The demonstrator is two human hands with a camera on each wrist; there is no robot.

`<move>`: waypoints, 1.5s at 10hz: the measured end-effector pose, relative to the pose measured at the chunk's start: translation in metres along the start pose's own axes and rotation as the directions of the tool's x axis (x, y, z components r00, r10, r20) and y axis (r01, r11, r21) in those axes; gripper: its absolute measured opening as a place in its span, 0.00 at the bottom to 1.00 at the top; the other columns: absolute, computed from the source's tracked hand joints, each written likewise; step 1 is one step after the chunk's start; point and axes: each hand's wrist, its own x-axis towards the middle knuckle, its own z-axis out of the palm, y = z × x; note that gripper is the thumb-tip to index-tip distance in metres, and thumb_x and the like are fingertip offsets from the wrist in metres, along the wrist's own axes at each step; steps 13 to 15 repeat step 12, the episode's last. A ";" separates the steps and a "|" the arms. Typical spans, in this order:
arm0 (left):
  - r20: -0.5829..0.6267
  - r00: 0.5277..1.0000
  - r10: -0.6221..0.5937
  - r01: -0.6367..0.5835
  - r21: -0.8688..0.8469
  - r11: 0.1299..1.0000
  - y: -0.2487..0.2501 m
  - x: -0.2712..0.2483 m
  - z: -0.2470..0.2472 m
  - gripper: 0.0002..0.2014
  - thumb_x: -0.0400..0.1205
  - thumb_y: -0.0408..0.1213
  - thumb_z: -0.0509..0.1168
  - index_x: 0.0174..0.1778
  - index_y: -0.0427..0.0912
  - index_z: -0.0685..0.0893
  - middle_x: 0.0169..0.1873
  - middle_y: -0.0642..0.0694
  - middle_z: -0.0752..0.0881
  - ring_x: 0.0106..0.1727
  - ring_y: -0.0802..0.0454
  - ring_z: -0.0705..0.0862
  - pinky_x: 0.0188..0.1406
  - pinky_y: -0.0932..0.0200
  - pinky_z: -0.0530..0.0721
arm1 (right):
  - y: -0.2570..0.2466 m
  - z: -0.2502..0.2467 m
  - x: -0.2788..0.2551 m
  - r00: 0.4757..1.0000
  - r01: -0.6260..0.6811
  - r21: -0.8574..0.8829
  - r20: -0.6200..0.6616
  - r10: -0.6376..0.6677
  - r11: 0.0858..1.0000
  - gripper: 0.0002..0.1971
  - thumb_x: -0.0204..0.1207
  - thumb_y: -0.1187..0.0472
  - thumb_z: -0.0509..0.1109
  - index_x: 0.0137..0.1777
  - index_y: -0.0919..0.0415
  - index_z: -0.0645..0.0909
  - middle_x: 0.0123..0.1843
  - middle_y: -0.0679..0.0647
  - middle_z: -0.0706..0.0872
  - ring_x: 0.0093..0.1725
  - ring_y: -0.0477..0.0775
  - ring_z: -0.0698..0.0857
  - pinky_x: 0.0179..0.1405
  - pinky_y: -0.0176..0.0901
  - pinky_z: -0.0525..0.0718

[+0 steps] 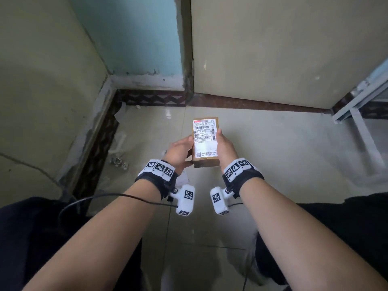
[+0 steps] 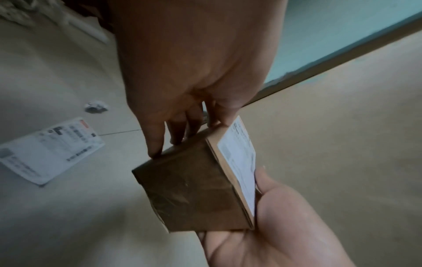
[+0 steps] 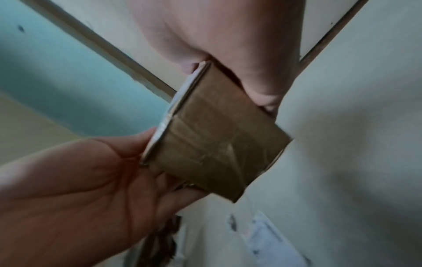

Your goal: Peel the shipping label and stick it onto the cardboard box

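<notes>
With my left hand (image 1: 180, 152) and right hand (image 1: 224, 147) both clasping the small brown cardboard box (image 1: 206, 163) above the floor, I'd thumb the white printed shipping label (image 1: 204, 137) flat, centre outward.

One cardboard box (image 1: 205, 162), one shipping label (image 1: 204, 135), two hands, one loose sheet (image 2: 49, 150) on the floor.

The glossy pale tiled floor (image 1: 273, 156) carries a flat white printed paper sheet (image 2: 49, 150), a small crumpled paper scrap (image 2: 95, 107) at its one o'clock, and whitish debris (image 1: 118, 161) near the dark patterned skirting.
</notes>
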 end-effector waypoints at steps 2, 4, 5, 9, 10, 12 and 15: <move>0.008 0.993 -0.116 0.115 0.036 0.993 -0.054 0.028 -0.010 0.14 0.88 0.43 0.63 0.66 0.46 0.88 0.59 0.43 0.91 0.61 0.40 0.88 0.48 0.46 0.90 | 0.064 -0.018 0.043 0.980 -0.171 0.027 0.104 0.167 0.985 0.22 0.88 0.37 0.63 0.60 0.51 0.92 0.58 0.58 0.97 0.61 0.65 0.95 0.65 0.57 0.90; -0.025 0.986 -0.167 0.167 0.010 0.986 -0.094 0.059 -0.007 0.14 0.89 0.38 0.62 0.67 0.43 0.88 0.57 0.42 0.92 0.60 0.39 0.89 0.44 0.44 0.90 | 0.110 -0.029 0.072 0.975 -0.203 0.017 0.100 0.200 0.979 0.18 0.85 0.38 0.63 0.62 0.43 0.90 0.62 0.55 0.96 0.63 0.63 0.95 0.73 0.71 0.86; -0.055 0.981 -0.188 0.190 0.029 0.981 -0.111 0.076 -0.003 0.13 0.88 0.39 0.63 0.64 0.44 0.90 0.54 0.43 0.93 0.58 0.39 0.90 0.47 0.35 0.90 | 0.124 -0.035 0.084 0.973 -0.223 -0.018 0.059 0.224 0.975 0.19 0.86 0.38 0.61 0.63 0.45 0.89 0.63 0.55 0.96 0.63 0.63 0.94 0.73 0.70 0.86; -0.085 0.965 -0.249 0.252 0.026 0.967 -0.154 0.106 -0.011 0.13 0.85 0.40 0.68 0.64 0.45 0.90 0.53 0.46 0.94 0.56 0.45 0.91 0.47 0.37 0.91 | 0.140 -0.032 0.092 0.970 -0.238 -0.197 -0.004 0.242 0.951 0.22 0.98 0.52 0.49 0.75 0.59 0.82 0.67 0.59 0.91 0.55 0.57 0.91 0.38 0.34 0.83; -0.111 0.963 -0.245 0.250 0.036 0.967 -0.159 0.111 -0.013 0.12 0.86 0.39 0.65 0.62 0.46 0.91 0.51 0.45 0.94 0.53 0.45 0.91 0.53 0.42 0.90 | 0.142 -0.032 0.094 0.972 -0.233 -0.214 -0.008 0.236 0.949 0.24 0.98 0.51 0.48 0.76 0.59 0.82 0.71 0.62 0.90 0.59 0.57 0.88 0.47 0.39 0.81; -0.228 0.970 -0.082 0.120 0.156 0.981 -0.142 0.103 -0.011 0.16 0.85 0.38 0.63 0.33 0.52 0.89 0.25 0.55 0.83 0.26 0.54 0.76 0.29 0.67 0.71 | 0.116 -0.040 0.083 0.970 -0.206 -0.282 -0.184 0.158 0.937 0.31 0.96 0.42 0.47 0.89 0.61 0.70 0.89 0.58 0.73 0.89 0.61 0.72 0.88 0.49 0.64; -0.228 0.970 -0.082 0.120 0.156 0.981 -0.142 0.103 -0.011 0.16 0.85 0.38 0.63 0.33 0.52 0.89 0.25 0.55 0.83 0.26 0.54 0.76 0.29 0.67 0.71 | 0.116 -0.040 0.083 0.970 -0.206 -0.282 -0.184 0.158 0.937 0.31 0.96 0.42 0.47 0.89 0.61 0.70 0.89 0.58 0.73 0.89 0.61 0.72 0.88 0.49 0.64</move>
